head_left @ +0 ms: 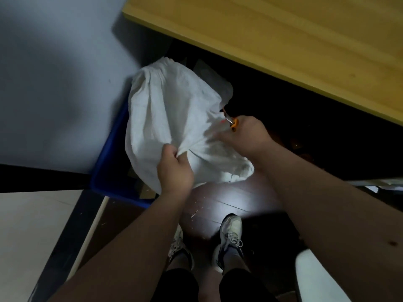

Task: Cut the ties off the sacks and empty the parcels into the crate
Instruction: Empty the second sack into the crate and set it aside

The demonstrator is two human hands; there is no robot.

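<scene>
Sack (174,118) fills the middle of the frame, a limp white bag draped over the near corner of the blue crate (109,171) at left centre, its long axis running from the upper left down toward your hands. Your left hand (174,171) pinches a fold of cloth at the sack's lower edge, fingers curled tight on it. Your right hand (246,138) sits at the sack's right edge, wrapped round the orange-handled scissors (231,120), whose blades point up and left into the cloth. A small red mark lies just left of the blades; whether that is the tie, you cannot tell. The scissors hand is the nearer to it, so the cut looks like a short reach leftward.
</scene>
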